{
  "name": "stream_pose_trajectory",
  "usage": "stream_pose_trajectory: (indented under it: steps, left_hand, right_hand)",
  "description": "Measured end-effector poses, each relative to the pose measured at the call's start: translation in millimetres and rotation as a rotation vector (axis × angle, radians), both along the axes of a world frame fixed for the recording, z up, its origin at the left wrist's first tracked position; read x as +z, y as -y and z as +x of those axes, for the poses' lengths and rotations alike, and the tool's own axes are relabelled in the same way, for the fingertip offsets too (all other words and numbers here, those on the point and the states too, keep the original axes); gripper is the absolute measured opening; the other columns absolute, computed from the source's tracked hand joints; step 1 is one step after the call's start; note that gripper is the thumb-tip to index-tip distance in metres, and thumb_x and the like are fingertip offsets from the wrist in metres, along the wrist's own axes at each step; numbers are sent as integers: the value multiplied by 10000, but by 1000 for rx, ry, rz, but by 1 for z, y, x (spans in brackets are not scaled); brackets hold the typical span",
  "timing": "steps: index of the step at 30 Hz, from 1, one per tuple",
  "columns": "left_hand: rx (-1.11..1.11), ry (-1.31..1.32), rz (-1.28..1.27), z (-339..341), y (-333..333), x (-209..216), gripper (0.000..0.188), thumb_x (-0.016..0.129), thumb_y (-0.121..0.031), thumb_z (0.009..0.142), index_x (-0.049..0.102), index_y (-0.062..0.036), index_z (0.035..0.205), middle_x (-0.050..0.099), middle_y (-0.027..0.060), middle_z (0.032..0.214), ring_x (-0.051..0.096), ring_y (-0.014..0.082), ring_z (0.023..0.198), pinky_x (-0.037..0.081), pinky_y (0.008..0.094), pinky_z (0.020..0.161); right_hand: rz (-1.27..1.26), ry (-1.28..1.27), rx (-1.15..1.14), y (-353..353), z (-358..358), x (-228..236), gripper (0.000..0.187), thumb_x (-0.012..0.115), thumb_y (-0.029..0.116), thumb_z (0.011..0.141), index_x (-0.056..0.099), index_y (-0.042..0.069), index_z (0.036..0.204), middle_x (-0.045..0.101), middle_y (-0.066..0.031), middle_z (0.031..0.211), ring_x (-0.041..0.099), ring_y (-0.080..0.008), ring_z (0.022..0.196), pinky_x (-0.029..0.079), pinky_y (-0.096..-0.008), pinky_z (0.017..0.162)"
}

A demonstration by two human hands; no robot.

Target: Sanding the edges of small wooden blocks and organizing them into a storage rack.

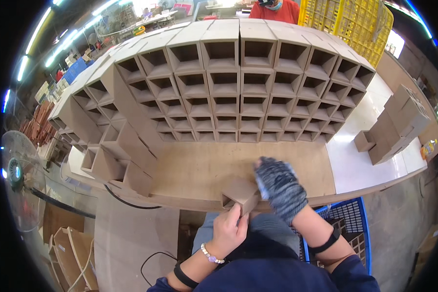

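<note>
- Premises: a workshop or factory floor.
- Stock: many matching brown cardboard boxes [258, 31], stacked in rows on a wooden worktop [199, 165].
- Fittings: strip lights [39, 30] overhead; large caged fan [15, 175] at left.
- Handling gear: yellow plastic crate [348, 24], blue plastic crate [366, 243].
- Personnel: co-worker [288, 10] in red beyond the stack.
- Floor [394, 228]: plain grey.

Left of you: a fan [15, 171], round cage, green hub. Lower left of you, a brown carton [73, 253]. Across from you, a person [286, 12] in red, with a yellow crate [343, 27] right beside. Far right of you, a small yellowish bottle [428, 149]. Tube lights [38, 30] upper left.
</note>
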State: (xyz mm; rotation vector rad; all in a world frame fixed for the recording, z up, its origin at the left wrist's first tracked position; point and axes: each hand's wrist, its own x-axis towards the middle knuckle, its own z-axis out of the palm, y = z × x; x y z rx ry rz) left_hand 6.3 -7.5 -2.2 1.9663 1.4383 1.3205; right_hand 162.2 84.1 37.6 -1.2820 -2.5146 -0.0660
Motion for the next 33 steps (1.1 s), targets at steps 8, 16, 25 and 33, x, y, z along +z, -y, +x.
stream_pose_trajectory:
  steps: [8, 16, 25, 33]
  left_hand:
    - [-17, 19, -2, 0, -1, 3, 172, 610, -37, 775, 551, 3, 931, 560, 147, 658, 562, 334, 584, 435, 395, 519]
    - [-28, 78, -21, -6, 0, -2, 238, 599, -22, 777, 550, 18, 1007, 579, 138, 677, 576, 308, 585, 440, 385, 519]
    - [-23, 265, -222, -11, -2, 2, 219, 584, -34, 825, 550, 9, 1037, 647, 148, 754, 653, 277, 683, 479, 305, 595]
    - [-144, 669, -344, -18, -3, 9, 356, 514, 27, 878, 466, 72, 1228, 618, 121, 1125, 601, 162, 1032, 439, 265, 891]
  right_hand:
    - [-76, -8, -64, -18, 3, -19, 282, 556, 197, 747, 617, 29, 965, 630, -149, 951, 592, -339, 929, 452, -429, 831]
    - [162, -343, 397, 42, -28, 11, 247, 506, 164, 810, 603, 54, 1008, 604, -147, 1013, 588, -291, 954, 439, -416, 893]
    - [-10, -185, 132, 19, -8, 6, 353, 519, 160, 829, 550, 17, 1150, 572, -169, 1153, 531, -307, 1105, 356, -407, 1015]
    - [104, -106, -54, -19, 28, -43, 465, 497, 111, 832, 474, 61, 1294, 498, -173, 1294, 466, -309, 1214, 313, -454, 1054]
